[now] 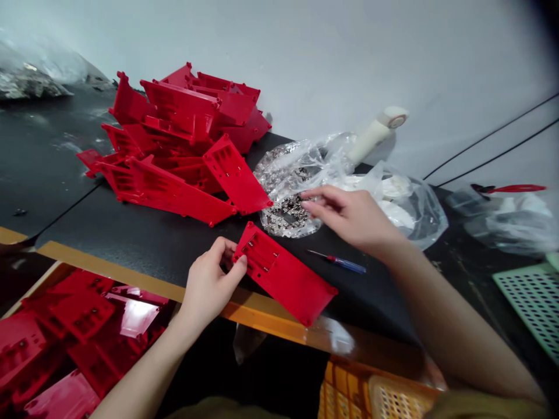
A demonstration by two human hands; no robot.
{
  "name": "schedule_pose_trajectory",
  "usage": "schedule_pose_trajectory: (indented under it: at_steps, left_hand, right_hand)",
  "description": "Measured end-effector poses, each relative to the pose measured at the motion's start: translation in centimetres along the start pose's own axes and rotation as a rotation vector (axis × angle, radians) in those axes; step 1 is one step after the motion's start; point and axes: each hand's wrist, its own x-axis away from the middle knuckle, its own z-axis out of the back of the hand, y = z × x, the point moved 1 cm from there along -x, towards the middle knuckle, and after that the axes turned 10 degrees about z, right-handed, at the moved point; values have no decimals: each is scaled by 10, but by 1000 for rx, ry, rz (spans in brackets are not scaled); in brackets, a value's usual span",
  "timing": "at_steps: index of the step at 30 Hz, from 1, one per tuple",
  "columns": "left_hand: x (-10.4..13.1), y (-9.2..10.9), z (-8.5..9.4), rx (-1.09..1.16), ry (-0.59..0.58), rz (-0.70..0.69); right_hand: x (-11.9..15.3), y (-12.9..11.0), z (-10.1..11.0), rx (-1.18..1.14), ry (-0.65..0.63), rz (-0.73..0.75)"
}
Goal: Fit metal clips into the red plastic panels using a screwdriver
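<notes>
The panel point(301, 288), red, is slanted over the front edge of the table point(166, 241), its slotted end pinched between the left hand's point(213, 276) thumb and fingers. The right hand point(353, 218) is at a clear bag point(283, 157) of shiny metal bits point(286, 220), thumb and forefinger slightly apart (whether they hold a bit, I cannot tell). Just beside the panel lies a screwdriver point(343, 263). Behind is a pile point(174, 110) of red panels; more lie in a box point(37, 286) at lower left
</notes>
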Motion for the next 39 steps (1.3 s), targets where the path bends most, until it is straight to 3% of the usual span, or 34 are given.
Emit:
schedule_pose_trajectory:
  at_steps: [2, 4, 8, 14, 20, 24, 26, 32, 35, 39]
  left_hand:
    - [1, 5, 2, -70, -3, 36]
    - [3, 9, 3, -149, -2, 66]
    - [8, 11, 2, -212, 8, 112]
    - [21, -1, -2, 182, -166, 225]
    - [33, -3, -4, 246, -299, 222]
    - [38, -5, -6, 191, -364, 189]
    - [40, -6, -7, 164, -372, 183]
    - [38, -6, -7, 246, -289, 191]
    - [33, -4, -7, 304, -255, 161]
    - [26, -2, -7, 267, -316, 97]
  right_hand:
    - [23, 18, 7, 96, -162, -143]
    - [49, 35, 2, 131, -261, -167]
    - [98, 59, -21, 90, -233, 24]
    - [126, 68, -18, 46, -99, -79]
    - [114, 29, -2, -291, 325, -192]
    - [88, -4, -2, -862, 620, -232]
    - [72, -19, -4, -1057, 686, -201]
    - [36, -57, -24, -1138, 630, -174]
    - [33, -71, -34, -1020, 576, -108]
    - [36, -80, -43, -832, 550, 41]
